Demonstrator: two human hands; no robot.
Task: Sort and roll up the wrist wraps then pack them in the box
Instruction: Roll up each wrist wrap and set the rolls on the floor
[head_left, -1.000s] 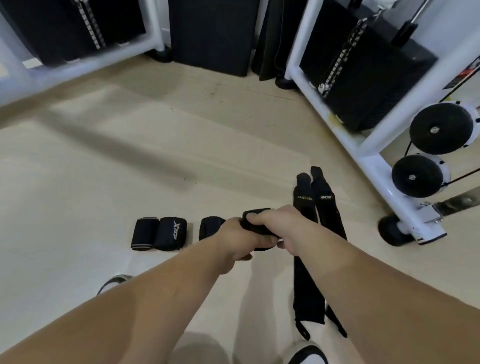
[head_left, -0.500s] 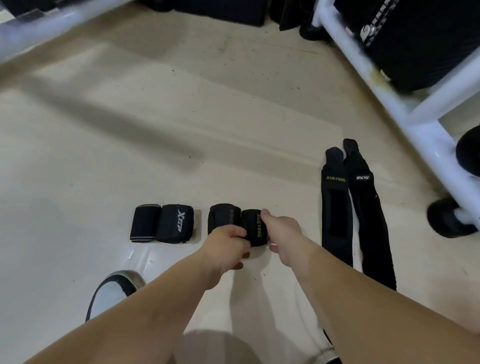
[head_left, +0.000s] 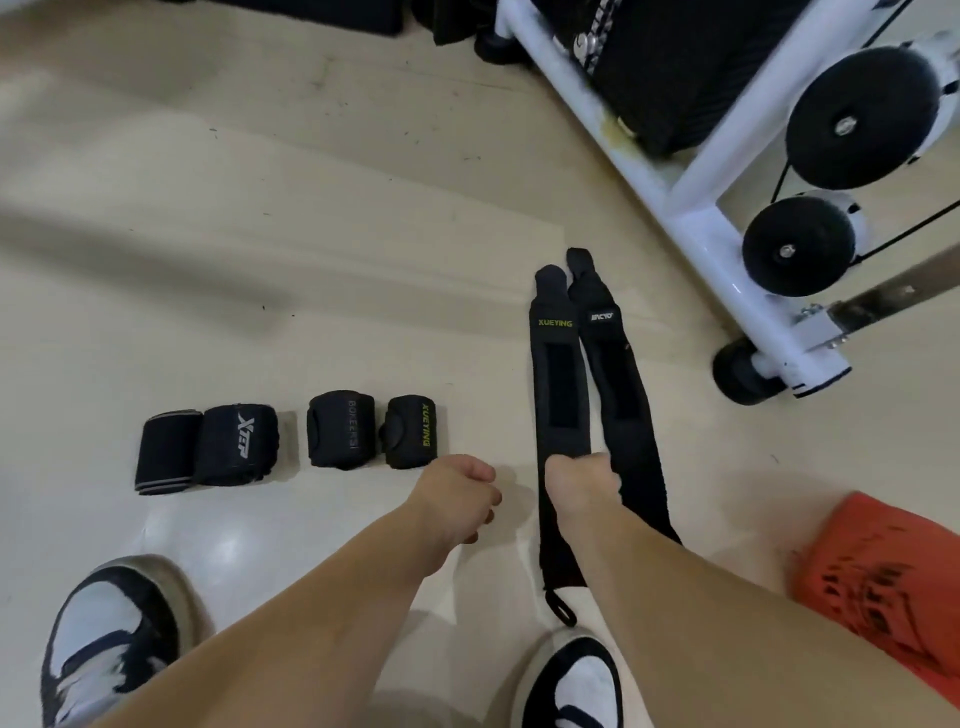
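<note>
left hand (head_left: 457, 491): fingers clenched in a loose fist, holding nothing, over the floor (head_left: 311, 260). the xueying roll (head_left: 410, 439) sits just beyond and left of those fingers, apart from them. the bokeer roll (head_left: 340, 430) is next, further left, close beside it. after a gap come the xtep roll (head_left: 236, 452) and the grey-striped roll (head_left: 166, 452), touching each other, farthest from the fingers. all four are rolled and lie in one row on the floor.

right hand (head_left: 584, 486): down on the two unrolled wraps, at the seam between the flat xueying wrap (head_left: 558, 389) and the white-label wrap (head_left: 618, 384). both lie side by side, running away beyond the fingers and back under the forearm. the fingertips are hidden under the hand, so i can't tell whether they pinch or just press.

the orange box (head_left: 883, 571), blurred, is right of the right fingers and well apart. the white machine frame (head_left: 675, 171) is beyond-right.
</note>
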